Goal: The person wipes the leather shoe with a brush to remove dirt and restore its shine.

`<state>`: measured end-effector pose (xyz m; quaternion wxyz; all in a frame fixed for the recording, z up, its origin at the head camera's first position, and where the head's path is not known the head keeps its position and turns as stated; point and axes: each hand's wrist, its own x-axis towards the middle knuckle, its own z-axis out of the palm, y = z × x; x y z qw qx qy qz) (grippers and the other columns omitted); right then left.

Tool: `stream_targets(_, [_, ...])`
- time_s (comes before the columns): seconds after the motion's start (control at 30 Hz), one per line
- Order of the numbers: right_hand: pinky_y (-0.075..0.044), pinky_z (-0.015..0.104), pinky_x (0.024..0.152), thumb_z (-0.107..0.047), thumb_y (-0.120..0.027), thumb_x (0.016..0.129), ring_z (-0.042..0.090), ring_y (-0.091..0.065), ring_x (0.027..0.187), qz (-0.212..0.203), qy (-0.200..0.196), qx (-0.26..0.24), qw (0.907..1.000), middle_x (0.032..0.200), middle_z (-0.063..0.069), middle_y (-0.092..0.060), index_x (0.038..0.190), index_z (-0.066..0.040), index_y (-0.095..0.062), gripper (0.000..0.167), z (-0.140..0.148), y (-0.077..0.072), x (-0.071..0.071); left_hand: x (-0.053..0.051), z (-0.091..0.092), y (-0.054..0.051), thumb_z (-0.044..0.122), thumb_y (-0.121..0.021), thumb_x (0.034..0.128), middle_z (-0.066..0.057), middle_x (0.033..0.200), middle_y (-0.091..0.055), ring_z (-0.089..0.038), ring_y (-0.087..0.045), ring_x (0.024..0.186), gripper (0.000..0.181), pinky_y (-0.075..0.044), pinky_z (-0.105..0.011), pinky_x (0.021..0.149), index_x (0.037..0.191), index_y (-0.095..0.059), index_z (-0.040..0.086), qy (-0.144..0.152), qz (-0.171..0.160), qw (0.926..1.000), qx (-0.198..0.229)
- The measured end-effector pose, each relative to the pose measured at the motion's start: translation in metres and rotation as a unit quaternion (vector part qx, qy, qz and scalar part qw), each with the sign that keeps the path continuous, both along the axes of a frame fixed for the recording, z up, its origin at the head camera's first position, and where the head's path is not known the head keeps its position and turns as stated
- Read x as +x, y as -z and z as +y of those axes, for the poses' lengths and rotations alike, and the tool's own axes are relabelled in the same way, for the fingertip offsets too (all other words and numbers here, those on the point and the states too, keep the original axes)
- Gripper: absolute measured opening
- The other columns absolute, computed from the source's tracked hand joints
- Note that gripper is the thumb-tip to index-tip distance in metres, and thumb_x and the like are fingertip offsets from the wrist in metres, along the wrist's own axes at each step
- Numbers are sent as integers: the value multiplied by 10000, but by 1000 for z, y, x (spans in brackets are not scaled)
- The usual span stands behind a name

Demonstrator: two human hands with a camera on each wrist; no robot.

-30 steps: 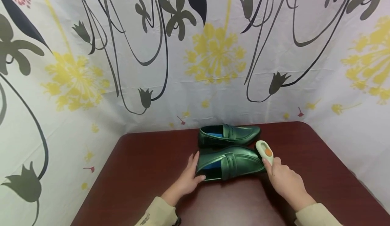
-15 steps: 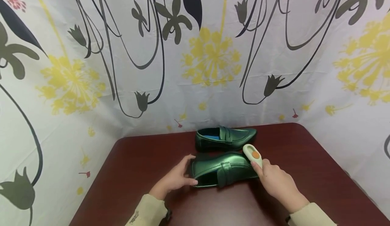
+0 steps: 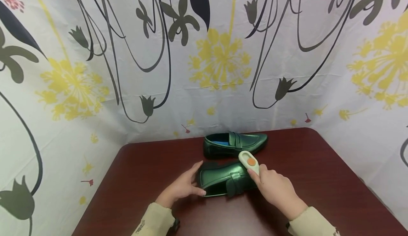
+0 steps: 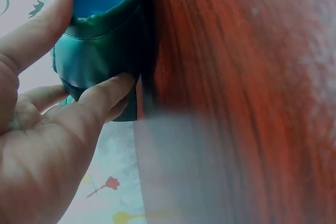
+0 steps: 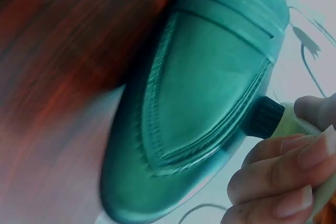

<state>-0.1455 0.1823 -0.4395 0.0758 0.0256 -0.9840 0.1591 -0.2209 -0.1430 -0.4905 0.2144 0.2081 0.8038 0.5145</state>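
A shiny green loafer [image 3: 220,177] lies on the table, toe to the right. My left hand [image 3: 181,188] holds it by the heel; in the left wrist view the thumb is at the opening's rim and the fingers curl round the back of the heel [image 4: 94,61]. My right hand [image 3: 277,190] grips a small brush with a pale green handle [image 3: 244,156] and an orange spot. In the right wrist view its dark head [image 5: 265,116] touches the side of the loafer's upper, next to the stitched seam. The toe is hidden behind my right hand in the head view.
A matching green loafer [image 3: 250,142] with a blue insole stands just behind, toe also to the right. The dark red wooden table [image 3: 153,165] has rounded back corners. A white cloth [image 3: 178,98] printed with flowers hangs behind and at both sides.
My right hand has moved the brush leftward along the loafer, from the toe toward the strap. My left hand stays at the heel. The whole scene shifts slightly in the head view.
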Motion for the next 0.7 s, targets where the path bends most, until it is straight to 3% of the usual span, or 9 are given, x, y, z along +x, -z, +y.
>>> stream_targets(0.27, [-353, 368, 404, -481, -550, 1017, 201, -477, 459, 499, -423, 636, 9958, 576, 35, -489, 832, -85, -557, 438, -35, -5, -8, -2, -1, 3, 87, -848, 809, -69, 1698, -155, -387, -207, 1543, 1054, -407, -545, 1118, 1627, -192, 190, -7, -102, 9997, 231])
stream_targets(0.47, [-393, 366, 411, -477, -592, 995, 194, -471, 442, 556, -584, 1115, 9905, 547, 30, -454, 823, -74, -572, 438, -59, -12, -10, -2, 1, 5, 86, -860, 795, -71, 1702, -143, -401, -203, 1540, 1076, -410, -544, 1118, 1628, -184, 164, -15, 28, 9998, 173])
stream_targets(0.7, [-443, 378, 432, -480, -588, 995, 194, -498, 456, 604, -785, 1270, 9869, 592, 24, -495, 806, -86, -566, 437, -87, -12, -13, -3, 0, 5, 54, -863, 781, -66, 1706, -128, -374, -177, 1552, 1089, -394, -547, 1129, 1627, -186, 158, -37, -23, 9996, 272])
